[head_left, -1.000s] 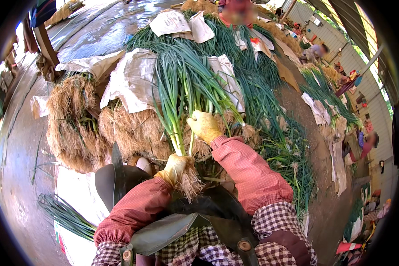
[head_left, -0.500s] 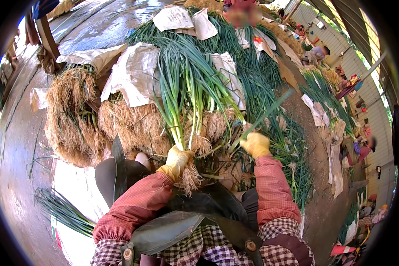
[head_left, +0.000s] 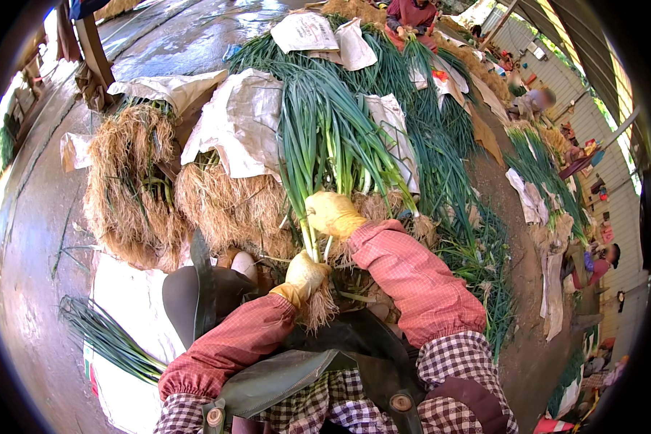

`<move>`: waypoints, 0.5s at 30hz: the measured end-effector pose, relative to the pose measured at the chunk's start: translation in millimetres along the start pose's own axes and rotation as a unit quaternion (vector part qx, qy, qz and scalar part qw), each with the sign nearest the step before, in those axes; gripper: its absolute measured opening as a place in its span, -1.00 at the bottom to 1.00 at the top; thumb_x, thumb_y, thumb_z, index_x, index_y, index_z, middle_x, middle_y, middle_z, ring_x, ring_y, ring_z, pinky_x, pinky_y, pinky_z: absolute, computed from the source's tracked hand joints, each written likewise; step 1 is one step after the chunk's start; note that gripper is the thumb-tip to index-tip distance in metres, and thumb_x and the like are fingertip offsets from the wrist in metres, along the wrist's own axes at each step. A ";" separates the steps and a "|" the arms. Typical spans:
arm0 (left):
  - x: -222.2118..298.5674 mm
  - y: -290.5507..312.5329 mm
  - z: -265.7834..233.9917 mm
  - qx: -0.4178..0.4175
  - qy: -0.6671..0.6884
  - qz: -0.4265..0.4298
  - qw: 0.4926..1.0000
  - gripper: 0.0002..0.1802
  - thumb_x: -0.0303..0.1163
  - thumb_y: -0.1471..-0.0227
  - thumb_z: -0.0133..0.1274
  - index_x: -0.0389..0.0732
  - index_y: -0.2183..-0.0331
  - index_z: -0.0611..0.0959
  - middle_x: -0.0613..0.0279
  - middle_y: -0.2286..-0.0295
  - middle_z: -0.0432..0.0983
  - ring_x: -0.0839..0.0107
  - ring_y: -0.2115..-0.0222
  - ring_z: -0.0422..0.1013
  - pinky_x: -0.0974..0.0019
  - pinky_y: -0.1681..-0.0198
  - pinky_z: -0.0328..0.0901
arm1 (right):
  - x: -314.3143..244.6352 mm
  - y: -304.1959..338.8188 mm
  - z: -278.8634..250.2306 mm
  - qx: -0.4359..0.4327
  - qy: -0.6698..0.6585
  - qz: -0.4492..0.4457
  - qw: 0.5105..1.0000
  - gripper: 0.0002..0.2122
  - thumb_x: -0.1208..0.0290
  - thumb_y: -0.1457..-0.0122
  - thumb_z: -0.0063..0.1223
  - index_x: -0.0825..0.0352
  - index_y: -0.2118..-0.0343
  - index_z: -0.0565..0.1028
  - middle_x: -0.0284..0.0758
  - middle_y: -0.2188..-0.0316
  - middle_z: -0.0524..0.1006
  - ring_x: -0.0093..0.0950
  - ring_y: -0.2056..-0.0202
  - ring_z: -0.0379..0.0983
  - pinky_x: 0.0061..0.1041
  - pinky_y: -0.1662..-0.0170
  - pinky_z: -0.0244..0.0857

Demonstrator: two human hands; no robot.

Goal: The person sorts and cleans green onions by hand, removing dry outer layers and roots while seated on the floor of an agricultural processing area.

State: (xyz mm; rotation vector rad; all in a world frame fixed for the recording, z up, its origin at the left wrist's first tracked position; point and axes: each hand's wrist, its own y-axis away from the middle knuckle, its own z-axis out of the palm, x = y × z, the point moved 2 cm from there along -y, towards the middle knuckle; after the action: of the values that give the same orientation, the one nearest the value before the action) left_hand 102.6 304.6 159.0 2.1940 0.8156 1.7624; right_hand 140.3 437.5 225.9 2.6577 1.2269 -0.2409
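Observation:
My left hand (head_left: 305, 278), in a yellow glove, is closed around green onion stalks just above their pale roots (head_left: 318, 309). The long green onions (head_left: 320, 130) slope away from it, their tops lying over the pile beyond. Higher up the same stalks, my gloved right hand (head_left: 334, 215) is curled against them with its fingers closed; its fingertips are partly hidden. More green onions with bushy brown roots (head_left: 235, 206) lie just past my hands.
White sacks (head_left: 240, 119) cover parts of the pile. At lower left, a small green onion bunch (head_left: 112, 340) rests on a white sheet (head_left: 126, 300). Another person (head_left: 411, 22) sits beyond the pile. Loose leaves (head_left: 477, 289) litter the ground at right; a post (head_left: 94, 50) stands far left.
My right hand has moved left from beside the pile onto the stalks; the loose green leaf it held is no longer in it. My left hand keeps its grip near the roots.

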 end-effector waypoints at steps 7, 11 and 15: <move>10.5 5.7 -11.2 -0.122 0.287 -0.060 0.948 -0.80 -0.40 0.17 0.17 -0.29 0.49 0.53 0.33 0.76 0.34 0.56 0.84 0.17 0.50 0.80 0.07 | 153.2 99.5 -59.8 0.218 -0.247 0.265 0.906 -0.86 0.34 0.10 0.07 0.31 0.54 0.50 -0.27 0.60 0.50 -0.49 0.55 0.41 -0.52 0.41 0.30; 64.4 40.0 -43.5 -0.213 0.475 -0.026 0.853 -0.88 -0.51 0.09 0.03 -0.35 0.42 0.51 0.33 0.68 0.37 0.59 0.75 0.26 0.56 0.72 0.18 | 222.7 187.0 -12.2 -0.103 -0.141 0.479 0.860 -0.77 0.46 0.10 0.11 0.32 0.30 0.49 -0.28 0.45 0.52 -0.51 0.54 0.45 -0.50 0.40 0.30; 55.7 35.3 -39.8 -0.253 0.484 -0.061 0.835 -0.88 -0.46 0.06 -0.01 -0.32 0.51 0.46 0.16 0.65 0.42 0.39 0.67 0.36 0.46 0.65 0.28 | 242.5 205.2 -5.7 0.113 -0.078 0.447 0.884 -0.68 0.36 0.05 0.00 0.30 0.19 0.45 -0.19 0.24 0.49 -0.27 0.18 0.41 -0.40 0.11 0.24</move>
State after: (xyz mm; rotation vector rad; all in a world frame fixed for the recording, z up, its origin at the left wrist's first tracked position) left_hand 82.2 298.5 233.0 0.8162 0.5006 2.6119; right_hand 453.0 486.3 199.0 2.9908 -0.1597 -0.4362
